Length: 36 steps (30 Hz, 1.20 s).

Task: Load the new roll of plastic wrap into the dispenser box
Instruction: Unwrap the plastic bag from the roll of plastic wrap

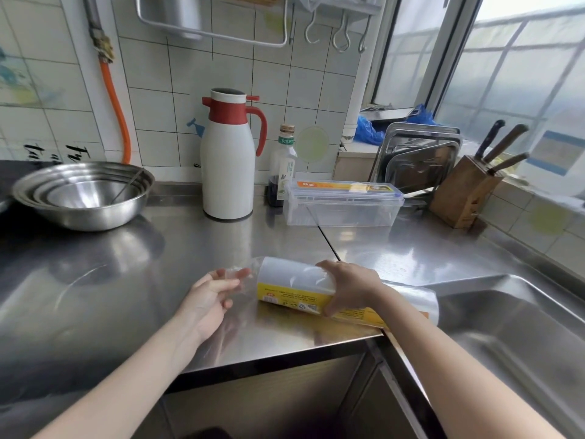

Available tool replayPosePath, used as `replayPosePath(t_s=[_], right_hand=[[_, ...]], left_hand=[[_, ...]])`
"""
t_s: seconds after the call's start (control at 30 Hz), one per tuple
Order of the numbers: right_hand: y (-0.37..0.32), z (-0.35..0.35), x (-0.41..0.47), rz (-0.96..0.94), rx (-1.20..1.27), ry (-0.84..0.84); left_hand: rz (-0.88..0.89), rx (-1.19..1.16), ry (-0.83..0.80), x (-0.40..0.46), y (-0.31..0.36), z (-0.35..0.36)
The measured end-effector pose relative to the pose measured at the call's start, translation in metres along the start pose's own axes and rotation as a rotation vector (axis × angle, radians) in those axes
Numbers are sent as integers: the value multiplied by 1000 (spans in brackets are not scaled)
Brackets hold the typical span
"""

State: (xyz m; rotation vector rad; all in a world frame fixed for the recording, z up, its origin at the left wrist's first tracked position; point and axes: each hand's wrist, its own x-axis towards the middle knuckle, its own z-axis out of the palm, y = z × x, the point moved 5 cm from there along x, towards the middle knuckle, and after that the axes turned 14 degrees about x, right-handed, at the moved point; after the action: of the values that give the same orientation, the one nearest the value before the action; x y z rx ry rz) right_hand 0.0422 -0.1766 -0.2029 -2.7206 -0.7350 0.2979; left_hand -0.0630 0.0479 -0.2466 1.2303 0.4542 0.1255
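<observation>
A new white roll of plastic wrap [297, 282], still in its clear wrapper with a yellow printed label, lies on its side near the front edge of the steel counter [126, 280], its loose wrapper end bunched at the left. Well behind it, by the tiled wall, a clear rectangular plastic dispenser box [343, 204] with an orange-and-yellow label sits upright, its lid shut.
</observation>
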Motion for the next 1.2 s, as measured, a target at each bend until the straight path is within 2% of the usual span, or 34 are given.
replayPosePath(t_s=[0.13,0.37,0.43,0.6,0.73,0.8,0.93,1.0,1.13,1.2], right_hand=[[0,1,2,14,-19,28],[0,3,1,-6,-57,60],[0,4,0,-16,-75,80],[-1,4,0,-13,-72,91],[-1,4,-2,-11,-74,98],[-1,5,-3,-15,-82,99],[-1,5,-3,-15,-86,92],[-2,4,-4,-16,-91,87],[-3,5,-7,-31,-119,85],[-4,6,-9,-42,-140,91]], left_hand=[[32,-94,13,3,11,0],[205,324,-126,5,22,16],[240,306,-86,8,28,11],[156,135,-80,12,33,-10],[124,234,47,7,29,-14],[116,308,36,6,26,-15],[204,713,-128,-2,24,-13],[282,910,-158,-2,24,-11],[479,1519,14,0,32,-6],[469,1721,45,1,28,-8]])
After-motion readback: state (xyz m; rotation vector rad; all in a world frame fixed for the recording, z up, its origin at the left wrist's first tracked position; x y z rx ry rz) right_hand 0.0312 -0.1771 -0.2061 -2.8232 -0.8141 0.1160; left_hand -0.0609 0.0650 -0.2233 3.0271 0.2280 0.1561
